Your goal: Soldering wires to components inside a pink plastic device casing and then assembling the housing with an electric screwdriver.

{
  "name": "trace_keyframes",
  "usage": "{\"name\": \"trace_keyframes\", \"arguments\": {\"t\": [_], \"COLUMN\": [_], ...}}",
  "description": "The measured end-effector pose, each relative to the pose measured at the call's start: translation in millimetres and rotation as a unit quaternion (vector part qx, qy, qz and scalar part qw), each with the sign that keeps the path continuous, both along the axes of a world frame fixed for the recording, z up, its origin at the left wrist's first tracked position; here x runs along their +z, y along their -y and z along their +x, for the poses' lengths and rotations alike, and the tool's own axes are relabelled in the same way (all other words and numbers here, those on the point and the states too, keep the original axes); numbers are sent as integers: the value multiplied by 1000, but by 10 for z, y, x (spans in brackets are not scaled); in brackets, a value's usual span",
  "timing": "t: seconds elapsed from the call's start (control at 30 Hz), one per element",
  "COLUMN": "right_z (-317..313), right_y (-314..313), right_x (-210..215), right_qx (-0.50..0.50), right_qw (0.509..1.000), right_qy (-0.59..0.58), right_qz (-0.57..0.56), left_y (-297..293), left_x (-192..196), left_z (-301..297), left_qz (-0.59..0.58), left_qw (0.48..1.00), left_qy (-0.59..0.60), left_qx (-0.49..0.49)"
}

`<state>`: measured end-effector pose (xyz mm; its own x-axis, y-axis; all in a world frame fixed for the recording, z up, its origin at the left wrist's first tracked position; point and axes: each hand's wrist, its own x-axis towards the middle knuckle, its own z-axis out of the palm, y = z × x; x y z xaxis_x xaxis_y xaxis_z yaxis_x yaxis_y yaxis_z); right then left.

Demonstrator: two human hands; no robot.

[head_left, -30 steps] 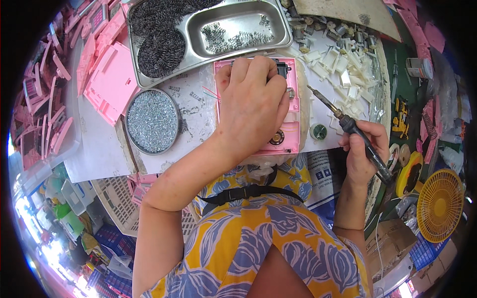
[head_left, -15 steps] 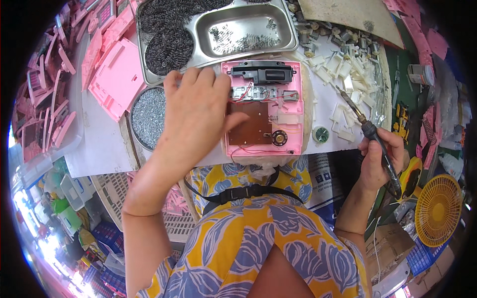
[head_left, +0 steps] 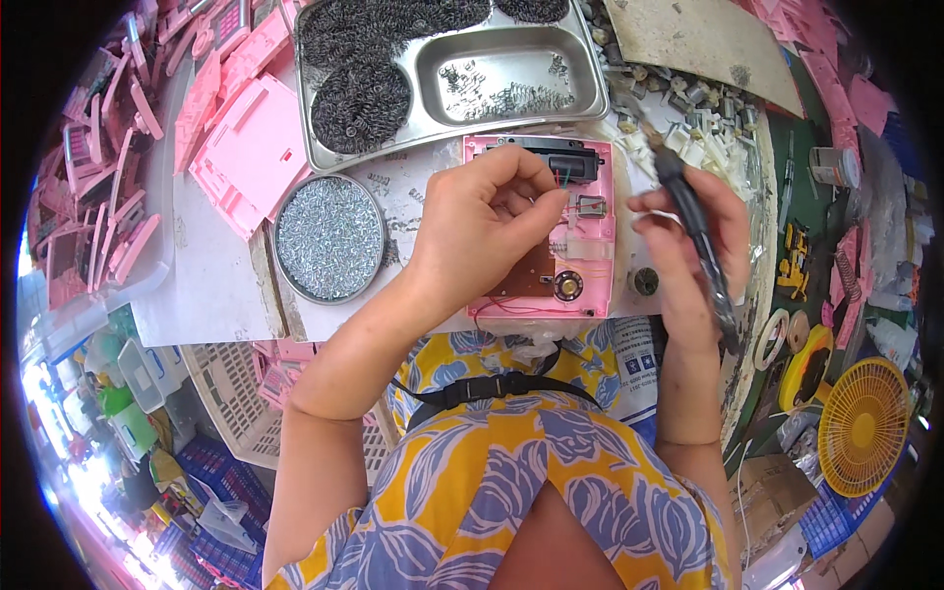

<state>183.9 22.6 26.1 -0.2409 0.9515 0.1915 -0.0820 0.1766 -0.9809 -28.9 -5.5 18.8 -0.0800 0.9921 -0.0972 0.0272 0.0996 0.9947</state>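
In front of me lies an open pink plastic case holding a brown circuit board, a small round speaker, a boxy metal part and a black plastic part. My left hand reaches over the case, thumb and forefinger pinched around thin wire. That hand hides much of the board and the left side of the case. To the right, my right hand grips a soldering iron by its black handle. Its tip points up and away, beyond the case's right edge.
Left of the case is a round dish of small metal pieces. A steel tray of springs stands behind. White plastic parts and small motors are heaped at right. Pink panels lie left; a yellow basket sits lower right.
My left hand has moved right across the case and now pinches wire. The soldering iron in my right hand has come left and farther up, closer to the case.
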Motion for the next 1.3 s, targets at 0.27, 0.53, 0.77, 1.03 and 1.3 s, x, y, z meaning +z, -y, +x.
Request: {"name": "trace_keyframes", "arguments": {"t": [0.27, 0.53, 0.77, 1.03, 1.3], "right_z": [-386, -472, 69, 333, 310], "right_y": [-166, -136, -72, 54, -5], "right_x": [24, 37, 24, 46, -110], "right_qx": [53, 50, -59, -55, 82], "right_qw": [997, 999, 992, 985, 976], "right_qy": [1, 16, 51, 119, 115], "right_qz": [-51, -12, 100, 109, 169], "left_y": [25, 24, -105, -73, -67], "left_x": [57, 64, -39, -123, -162], "left_z": [-96, -113, -125, -48, -76], "left_qz": [-59, -24, 176, 118, 147], "left_qw": [996, 999, 950, 946, 940], "left_qy": [65, -17, -259, -301, -308], "left_qx": [-24, -43, -10, -2, 16]}}
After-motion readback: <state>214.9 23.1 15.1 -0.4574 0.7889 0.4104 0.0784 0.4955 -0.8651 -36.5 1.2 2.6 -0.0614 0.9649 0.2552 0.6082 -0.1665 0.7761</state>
